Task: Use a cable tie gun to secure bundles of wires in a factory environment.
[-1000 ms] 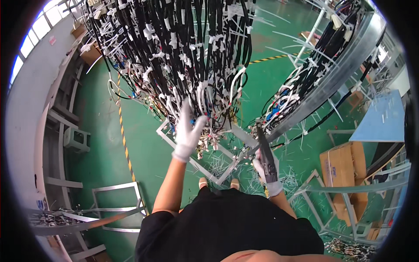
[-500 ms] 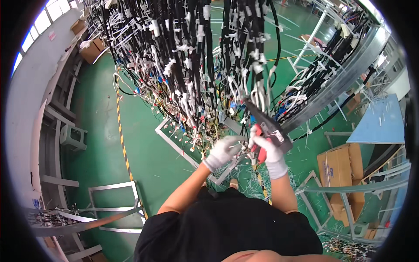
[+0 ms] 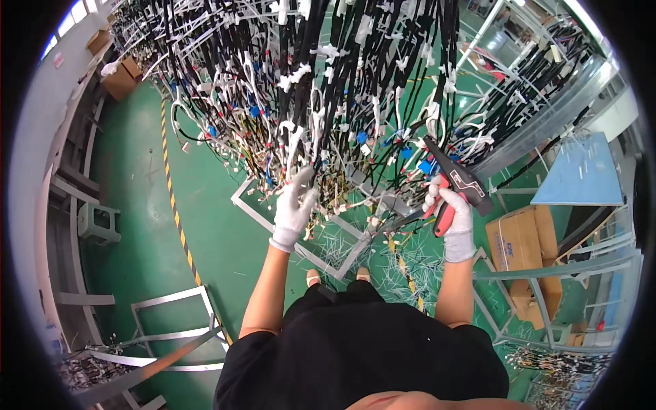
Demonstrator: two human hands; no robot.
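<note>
Bundles of black-sleeved wire harnesses [image 3: 333, 75] with white ties hang in front of me. Their loose ends carry white, red and blue connectors. My left hand [image 3: 292, 217], in a white glove, reaches up to the lower wires at the middle. Its thumb and fingers are apart, and whether the fingertips touch a wire I cannot tell. At the right, my gloved right hand [image 3: 456, 217] grips the red handle of a black cable tie gun [image 3: 459, 176]. The gun's nose points up and left, beside the hanging wires.
A grey metal frame [image 3: 320, 261] lies before my feet, with cut plastic strips [image 3: 389, 270] strewn around. Cardboard boxes [image 3: 514, 242] and a blue board [image 3: 581, 174] stand at the right. A grey stool [image 3: 100, 223] and another frame [image 3: 171, 295] are at the left.
My hands have moved apart: the left up and left toward the wires, the right to the right with the cable tie gun. The view has shifted, and the harnesses look more spread.
</note>
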